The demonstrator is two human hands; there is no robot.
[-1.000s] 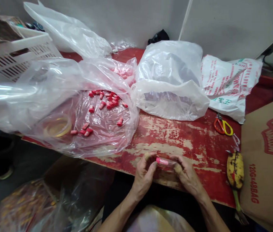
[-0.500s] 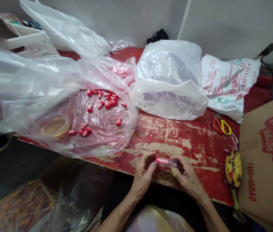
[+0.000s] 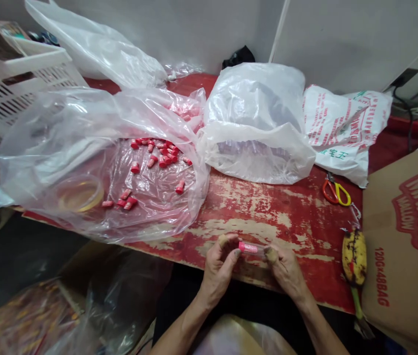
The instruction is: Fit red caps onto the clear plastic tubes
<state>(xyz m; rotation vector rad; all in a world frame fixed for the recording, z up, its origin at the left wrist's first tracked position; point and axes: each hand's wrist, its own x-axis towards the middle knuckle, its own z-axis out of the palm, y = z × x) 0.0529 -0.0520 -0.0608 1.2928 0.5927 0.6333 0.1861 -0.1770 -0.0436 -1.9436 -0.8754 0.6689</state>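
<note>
Between my two hands, just above the front edge of the table, is a small clear tube with a pink-red end piece, lying sideways. My left hand pinches its pink-red end between thumb and fingers. At the clear end, my right hand is closed, thumb over the tube's tip. Several loose pink-red pieces of the same look lie in the mouth of a large clear plastic bag to the left. More of them show hazily through the film at the bag's back.
A filled white plastic bag and a printed sack stand at the back. Scissors, a spotted banana and a cardboard box are on the right. At left are a tape roll and a white basket.
My right hand has turned, its thumb and fingers now closed over the tube's clear end. My left hand keeps its hold. The bag's film at far left has sunk, showing more basket.
</note>
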